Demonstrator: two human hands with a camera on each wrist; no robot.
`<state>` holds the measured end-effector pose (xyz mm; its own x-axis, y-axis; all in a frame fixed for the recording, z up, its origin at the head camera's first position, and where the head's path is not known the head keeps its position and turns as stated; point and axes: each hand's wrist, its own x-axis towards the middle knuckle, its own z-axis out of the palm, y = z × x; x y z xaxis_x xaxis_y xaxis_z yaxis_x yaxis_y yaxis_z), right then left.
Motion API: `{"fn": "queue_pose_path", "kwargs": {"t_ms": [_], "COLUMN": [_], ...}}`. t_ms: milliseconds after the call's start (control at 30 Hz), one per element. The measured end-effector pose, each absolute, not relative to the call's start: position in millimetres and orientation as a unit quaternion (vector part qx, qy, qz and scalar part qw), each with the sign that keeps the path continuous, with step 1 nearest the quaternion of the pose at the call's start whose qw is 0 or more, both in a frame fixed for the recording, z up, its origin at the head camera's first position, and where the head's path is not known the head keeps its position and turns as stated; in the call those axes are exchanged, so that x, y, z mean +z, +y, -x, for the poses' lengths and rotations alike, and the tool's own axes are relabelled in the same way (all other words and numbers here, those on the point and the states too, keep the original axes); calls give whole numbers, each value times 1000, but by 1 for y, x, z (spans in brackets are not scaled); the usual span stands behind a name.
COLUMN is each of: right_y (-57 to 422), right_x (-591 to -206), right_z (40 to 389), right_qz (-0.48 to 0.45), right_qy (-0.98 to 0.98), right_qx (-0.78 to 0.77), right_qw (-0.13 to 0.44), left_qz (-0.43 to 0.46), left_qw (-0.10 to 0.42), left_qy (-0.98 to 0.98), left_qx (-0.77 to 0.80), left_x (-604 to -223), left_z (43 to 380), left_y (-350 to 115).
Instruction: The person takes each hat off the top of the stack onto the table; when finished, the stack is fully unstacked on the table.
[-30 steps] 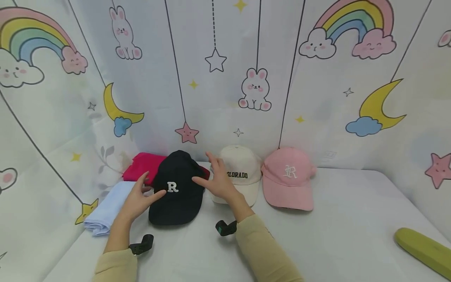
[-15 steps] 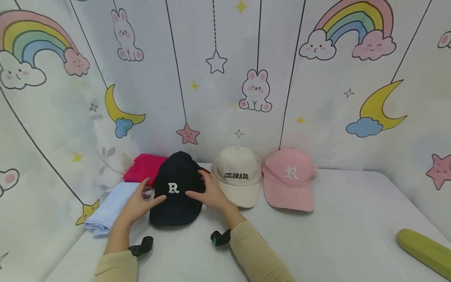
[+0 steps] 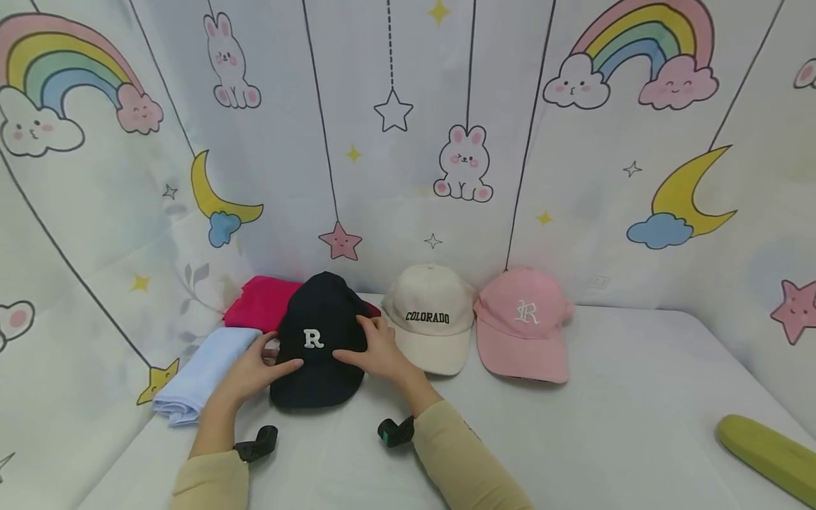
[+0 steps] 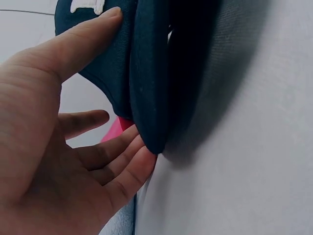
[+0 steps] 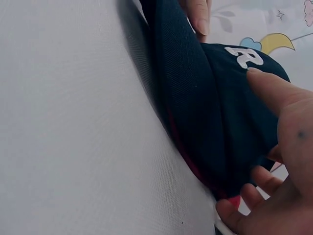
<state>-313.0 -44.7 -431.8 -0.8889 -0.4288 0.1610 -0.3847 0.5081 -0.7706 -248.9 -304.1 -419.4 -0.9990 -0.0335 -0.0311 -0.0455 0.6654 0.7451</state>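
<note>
A dark baseball cap [image 3: 319,379] with a white letter R leans on the white surface, its brim toward me. My left hand [image 3: 255,368] holds its left side: the thumb lies on the front below the letter, and in the left wrist view the fingers [image 4: 139,164] reach the brim's edge. On the other side my right hand [image 3: 376,350] grips the cap, thumb on the front near the letter. Its curled fingers [image 5: 264,181] sit along the cap's side in the right wrist view. Some fingertips are hidden behind the cap.
Right of the dark cap stand a cream cap [image 3: 428,343] lettered COLORADO and a pink cap [image 3: 521,347]. A red cloth [image 3: 258,301] and a folded light blue cloth [image 3: 204,379] lie at left. A green object [image 3: 765,453] is at the right edge; a patterned curtain [image 3: 408,177] hangs behind.
My right hand has moved left and down, from in front of the cream cap to the dark cap's right side. The left hand has shifted slightly down and stays at the dark cap.
</note>
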Motion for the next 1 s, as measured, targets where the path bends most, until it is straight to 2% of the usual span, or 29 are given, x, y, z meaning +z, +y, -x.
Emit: {"fn": "queue_pose_path", "kwargs": {"t_ms": [200, 733, 1000], "right_y": [-46, -45, -42], "right_x": [-429, -414, -405], "right_z": [310, 310, 308], "right_qz": [237, 247, 245], "right_qy": [859, 834, 830], "right_qx": [-453, -493, -501], "right_qw": [28, -7, -26], "left_qz": [18, 8, 20], "left_qw": [9, -46, -53], "left_qy": [915, 915, 920], "left_qx": [403, 401, 388], "left_x": [-419, -405, -394], "left_z": [251, 251, 248], "left_y": [-304, -297, -294]}}
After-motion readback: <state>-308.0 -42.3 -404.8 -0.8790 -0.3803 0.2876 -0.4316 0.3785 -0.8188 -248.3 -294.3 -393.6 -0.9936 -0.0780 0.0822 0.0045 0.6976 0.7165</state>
